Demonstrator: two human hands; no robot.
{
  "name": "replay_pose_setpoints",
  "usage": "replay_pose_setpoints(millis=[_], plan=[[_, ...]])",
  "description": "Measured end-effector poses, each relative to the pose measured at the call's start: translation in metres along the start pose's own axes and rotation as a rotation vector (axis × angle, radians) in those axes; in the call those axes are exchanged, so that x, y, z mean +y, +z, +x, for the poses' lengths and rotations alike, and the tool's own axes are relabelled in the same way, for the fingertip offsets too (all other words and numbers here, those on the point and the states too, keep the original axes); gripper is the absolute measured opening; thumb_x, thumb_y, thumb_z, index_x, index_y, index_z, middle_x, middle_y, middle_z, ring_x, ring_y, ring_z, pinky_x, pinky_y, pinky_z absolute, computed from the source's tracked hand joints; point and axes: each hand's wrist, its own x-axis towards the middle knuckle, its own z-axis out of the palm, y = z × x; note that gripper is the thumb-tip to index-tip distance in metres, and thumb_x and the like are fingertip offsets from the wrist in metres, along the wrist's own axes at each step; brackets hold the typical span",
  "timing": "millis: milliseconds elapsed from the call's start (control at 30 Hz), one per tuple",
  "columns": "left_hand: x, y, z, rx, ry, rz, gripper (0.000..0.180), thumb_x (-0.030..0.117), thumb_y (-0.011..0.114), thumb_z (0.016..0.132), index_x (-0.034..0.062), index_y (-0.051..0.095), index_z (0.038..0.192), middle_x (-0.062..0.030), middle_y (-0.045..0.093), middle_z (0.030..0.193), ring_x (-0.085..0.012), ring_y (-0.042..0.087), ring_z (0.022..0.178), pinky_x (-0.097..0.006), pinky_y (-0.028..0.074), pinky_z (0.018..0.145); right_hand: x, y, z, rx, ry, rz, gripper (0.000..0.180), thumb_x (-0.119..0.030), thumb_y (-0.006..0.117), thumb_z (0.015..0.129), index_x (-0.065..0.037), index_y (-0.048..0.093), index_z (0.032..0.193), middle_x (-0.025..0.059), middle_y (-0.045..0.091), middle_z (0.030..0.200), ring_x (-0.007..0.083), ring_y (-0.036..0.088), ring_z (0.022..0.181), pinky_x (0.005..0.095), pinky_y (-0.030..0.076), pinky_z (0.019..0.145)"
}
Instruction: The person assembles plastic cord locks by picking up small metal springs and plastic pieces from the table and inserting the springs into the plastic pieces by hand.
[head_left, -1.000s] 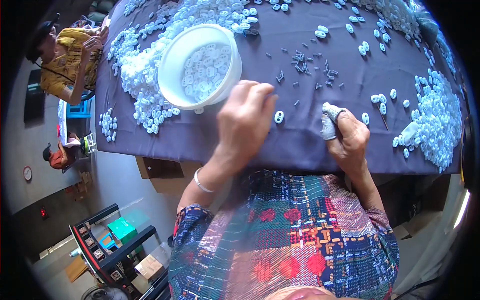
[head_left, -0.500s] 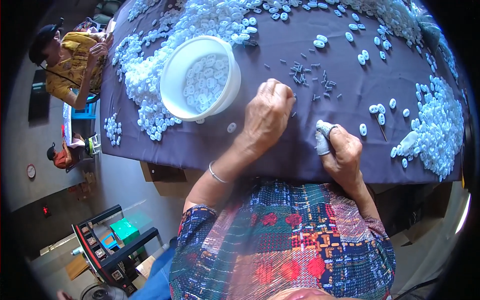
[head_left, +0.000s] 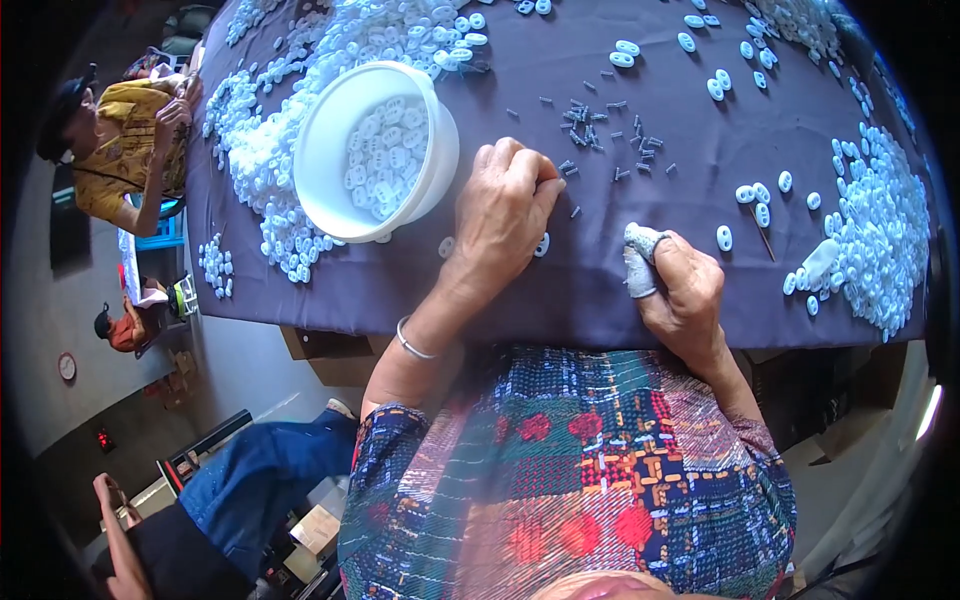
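My left hand [head_left: 507,205] is closed above the dark cloth, between a white bowl [head_left: 440,165] and a scatter of small grey pins [head_left: 583,128]. Its fingers are curled together; what they hold, if anything, is hidden. A white oval two-holed piece [head_left: 541,245] lies against the palm side of that hand, and another [head_left: 446,246] is by the wrist. My right hand [head_left: 688,288] is closed too, with whitish wraps on thumb and forefinger pressed together. Whatever is in that pinch is too small to make out. Many similar oval pieces [head_left: 385,155] lie in the bowl.
Heaps of white oval pieces cover the table's left [head_left: 260,150] and right [head_left: 880,235]. A thin brown stick [head_left: 764,238] lies near the right heap. Someone in a yellow shirt [head_left: 120,140] sits at the left edge; a person in blue trousers [head_left: 265,485] is at lower left.
My left hand has shifted slightly left, and a white oval piece now shows beside it. The right hand stays about where it was. A person in blue trousers has appeared at lower left.
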Motion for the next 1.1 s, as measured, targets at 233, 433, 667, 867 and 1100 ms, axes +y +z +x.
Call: replay_pose_setpoints(millis=[233,433,667,867,1100], plan=[[-0.002,0.002,-0.003,0.089,-0.064,-0.071,0.010,0.007,0.066,0.075,0.0045,0.058,0.079,-0.0088,0.055,0.082,-0.0278,0.053,0.080,-0.038,0.044,0.068,-0.002,0.001,0.001,0.008,-0.014,0.008,0.020,0.007,0.063,0.071,0.006,0.060,0.091,0.0158,0.057,0.070,0.0290,0.058,0.058,0.0330,0.046,0.054],[-0.001,0.009,0.013,0.016,-0.062,-0.032,0.011,0.008,0.067,0.075,0.0047,0.058,0.079,-0.0084,0.056,0.081,-0.0274,0.054,0.081,-0.039,0.045,0.069,-0.002,0.001,0.000,0.013,0.005,-0.009,0.019,0.006,0.064,0.071,0.006,0.060,0.090,0.0155,0.057,0.070,0.0287,0.057,0.058,0.0328,0.046,0.054],[0.002,0.001,0.008,-0.009,-0.072,-0.094,0.011,0.007,0.067,0.077,0.0002,0.060,0.081,-0.0092,0.055,0.077,-0.0229,0.055,0.076,-0.034,0.045,0.068,-0.001,0.001,-0.001,0.006,0.000,-0.002,0.019,0.006,0.064,0.072,0.006,0.060,0.090,0.0160,0.058,0.071,0.0291,0.058,0.059,0.0330,0.046,0.055],[0.017,-0.007,-0.005,-0.022,-0.305,-0.476,0.009,0.007,0.064,0.083,0.0002,0.060,0.087,-0.0028,0.059,0.081,-0.0077,0.053,0.070,-0.022,0.045,0.065,-0.004,0.000,-0.002,0.064,0.050,0.030,0.018,0.008,0.062,0.075,0.007,0.060,0.093,0.0135,0.059,0.075,0.0224,0.059,0.063,0.0282,0.047,0.059],[0.038,-0.008,-0.023,-0.002,-0.358,-0.713,0.009,0.003,0.063,0.084,-0.0005,0.059,0.091,0.0018,0.059,0.082,-0.0043,0.053,0.075,-0.018,0.044,0.068,-0.019,0.007,0.014,0.103,0.347,0.391,0.018,0.004,0.061,0.080,0.004,0.060,0.098,0.0045,0.058,0.086,0.0101,0.057,0.077,0.0216,0.045,0.067]])
